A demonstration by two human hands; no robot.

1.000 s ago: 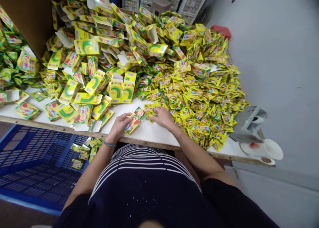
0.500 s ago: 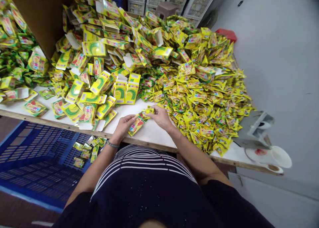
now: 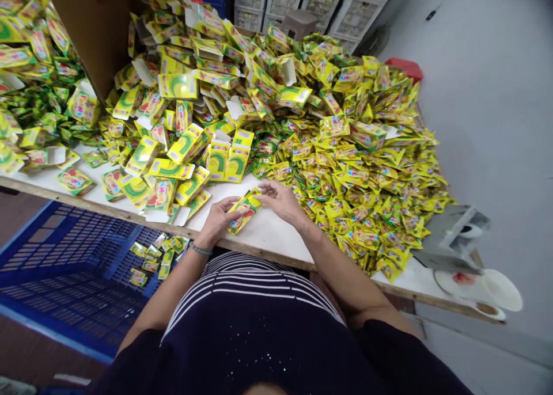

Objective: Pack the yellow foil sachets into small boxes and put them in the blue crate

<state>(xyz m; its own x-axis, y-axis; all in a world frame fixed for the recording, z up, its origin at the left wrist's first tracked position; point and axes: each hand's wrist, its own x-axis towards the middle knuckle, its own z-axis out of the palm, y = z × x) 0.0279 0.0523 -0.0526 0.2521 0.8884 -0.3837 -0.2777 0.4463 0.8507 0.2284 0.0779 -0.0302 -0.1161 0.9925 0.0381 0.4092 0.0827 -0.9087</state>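
Observation:
A small yellow-green box (image 3: pixel 241 215) is tilted above the white tabletop (image 3: pixel 276 234) near its front edge. My left hand (image 3: pixel 219 217), with a bracelet on the wrist, grips the box's left side. At the box's upper right end is my right hand (image 3: pixel 280 201), its fingers closed at a yellow packet (image 3: pixel 256 196) that lies against the box opening. How far the packet is inside is too small to tell. Beyond my hands lie a pile of yellow boxes (image 3: pixel 185 139) on the left and a heap of yellow packets (image 3: pixel 358 176) on the right.
Below the table's left edge stands a blue crate (image 3: pixel 73 285) with several boxes inside. A cardboard divider (image 3: pixel 93 32) rises at the back left. On the right are a grey metal device (image 3: pixel 449 239) and a white dish (image 3: pixel 503 290). White crates (image 3: pixel 283 0) are stacked behind.
The view has shifted a little to the left. The yellow packet has moved closer to the box, onto its open end, and the fingers of my right hand are more stretched.

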